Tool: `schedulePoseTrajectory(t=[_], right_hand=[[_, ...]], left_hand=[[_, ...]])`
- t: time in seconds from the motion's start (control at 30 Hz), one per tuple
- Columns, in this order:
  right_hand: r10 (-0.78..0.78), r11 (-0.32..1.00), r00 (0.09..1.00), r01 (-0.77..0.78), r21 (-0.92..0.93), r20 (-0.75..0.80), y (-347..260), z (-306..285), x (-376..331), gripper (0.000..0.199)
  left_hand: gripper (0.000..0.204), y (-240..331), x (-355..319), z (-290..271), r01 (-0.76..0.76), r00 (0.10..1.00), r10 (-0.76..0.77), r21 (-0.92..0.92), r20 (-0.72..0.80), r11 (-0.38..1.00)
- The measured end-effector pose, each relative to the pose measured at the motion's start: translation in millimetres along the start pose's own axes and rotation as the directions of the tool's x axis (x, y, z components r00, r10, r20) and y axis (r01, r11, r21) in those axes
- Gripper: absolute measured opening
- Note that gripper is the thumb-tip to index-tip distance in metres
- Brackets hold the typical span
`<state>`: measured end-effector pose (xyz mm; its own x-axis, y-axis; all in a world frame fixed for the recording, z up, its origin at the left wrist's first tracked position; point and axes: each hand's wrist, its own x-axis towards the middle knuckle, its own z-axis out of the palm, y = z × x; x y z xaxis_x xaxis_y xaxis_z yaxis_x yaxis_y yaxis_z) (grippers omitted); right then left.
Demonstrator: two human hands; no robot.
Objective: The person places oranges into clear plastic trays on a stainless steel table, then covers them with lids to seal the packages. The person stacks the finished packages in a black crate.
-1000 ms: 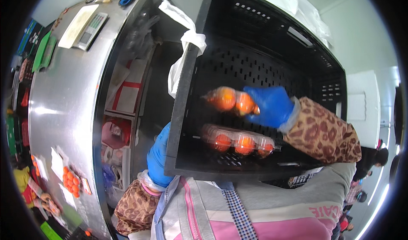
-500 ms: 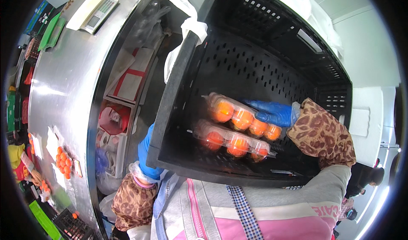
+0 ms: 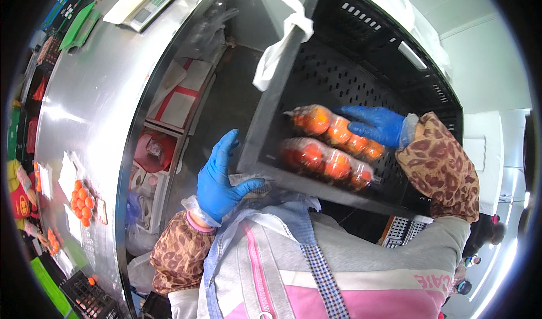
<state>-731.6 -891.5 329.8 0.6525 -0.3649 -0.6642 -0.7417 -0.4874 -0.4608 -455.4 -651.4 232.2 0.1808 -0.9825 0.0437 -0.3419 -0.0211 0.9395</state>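
Note:
Inside a tilted black plastic crate (image 3: 262, 130) lie two clear plastic packs of round orange-red fruit, a far pack (image 3: 339, 131) and a near pack (image 3: 330, 165), side by side. My right hand (image 3: 377, 124), in a blue glove, reaches into the crate against the back of the far pack, its thumb and fingers stretched apart. Off the crate's left side, my left hand (image 3: 221, 180), also blue-gloved, hangs in the air with thumb and fingers spread and nothing in it. A white cloth strip (image 3: 282, 48) is knotted on the crate's left rim.
Along the left runs a steel table (image 3: 90, 110) bearing a scale (image 3: 148, 9), a green tray (image 3: 79, 28) and a pack of orange fruit (image 3: 82, 203). Boxes (image 3: 175, 101) and a red bag (image 3: 152, 149) sit on its lower shelf. Another person's sleeve shows at far left.
My left hand has come off the crate's left edge and opened. The crate's near-left corner has shifted right and up in view. My right hand's fingers are further apart beside the far pack.

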Motion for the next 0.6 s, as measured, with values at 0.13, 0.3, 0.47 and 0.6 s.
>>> schedulePoseTrajectory(t=[0.13, 0.3, 0.47, 0.6], right_hand=[[0.028, 0.996, 0.997, -0.033, -0.078, -0.071, -23, -9, 1, 0.063], [0.059, 0.941, 0.971, -0.132, -0.312, -0.231, -54, -29, 3, 0.057], [-0.227, 0.92, 0.826, 0.008, -0.392, -0.516, -125, -30, 14, 0.042], [-0.359, 0.898, 0.812, 0.165, -0.408, -0.461, -189, -2, 58, 0.042]], left_hand=[[0.076, -17, -34, -22, 0.165, 0.984, -0.168, -0.059, -0.052, 0.984], [0.056, -78, -87, -34, 0.287, 0.951, -0.285, -0.002, -0.124, 0.958], [0.044, -161, -154, -55, 0.405, 0.911, -0.405, -0.02, -0.079, 0.914], [0.04, -213, -194, -58, 0.403, 0.9, -0.418, -0.126, -0.124, 0.906]])
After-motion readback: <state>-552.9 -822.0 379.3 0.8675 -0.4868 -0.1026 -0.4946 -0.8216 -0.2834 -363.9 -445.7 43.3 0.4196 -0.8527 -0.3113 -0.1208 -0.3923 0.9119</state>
